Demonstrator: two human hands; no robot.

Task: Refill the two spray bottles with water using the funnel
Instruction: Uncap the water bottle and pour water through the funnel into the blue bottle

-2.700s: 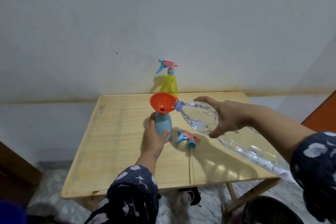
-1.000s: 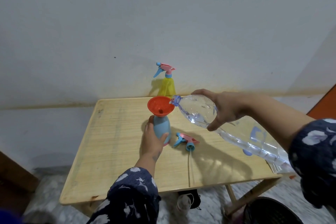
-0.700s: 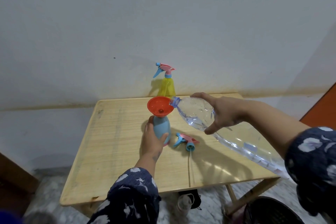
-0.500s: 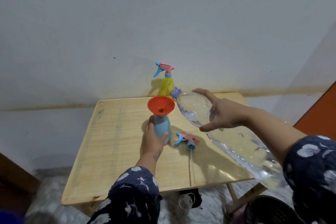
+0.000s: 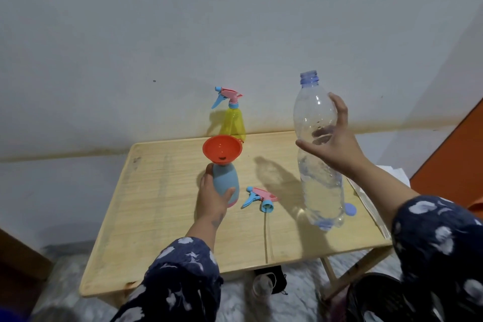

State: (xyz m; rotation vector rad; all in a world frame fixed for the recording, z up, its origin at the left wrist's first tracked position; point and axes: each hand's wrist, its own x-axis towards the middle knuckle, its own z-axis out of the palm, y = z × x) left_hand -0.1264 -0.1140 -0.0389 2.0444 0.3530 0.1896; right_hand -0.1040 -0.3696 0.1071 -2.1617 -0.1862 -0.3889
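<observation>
A blue spray bottle [image 5: 225,182] stands uncapped mid-table with an orange funnel [image 5: 222,149] in its neck. My left hand [image 5: 213,197] grips its body. Its pink and blue spray head [image 5: 260,197] lies on the table to the right, tube trailing toward me. My right hand [image 5: 330,142] holds a large clear water bottle [image 5: 317,154] upright above the table's right side, uncapped, water in its lower half. A yellow spray bottle [image 5: 233,123] with its spray head on stands at the back edge by the wall.
The wooden folding table [image 5: 162,204] is against a white wall. A blue bottle cap [image 5: 350,209] lies on the table behind the water bottle. White paper [image 5: 371,198] sits at the table's right edge. A dark bin [image 5: 376,298] and a small bottle [image 5: 261,286] are on the floor below.
My right hand has swung the water bottle from tilted at the funnel to upright and moved it right, away from the funnel. My left hand has stayed on the blue bottle.
</observation>
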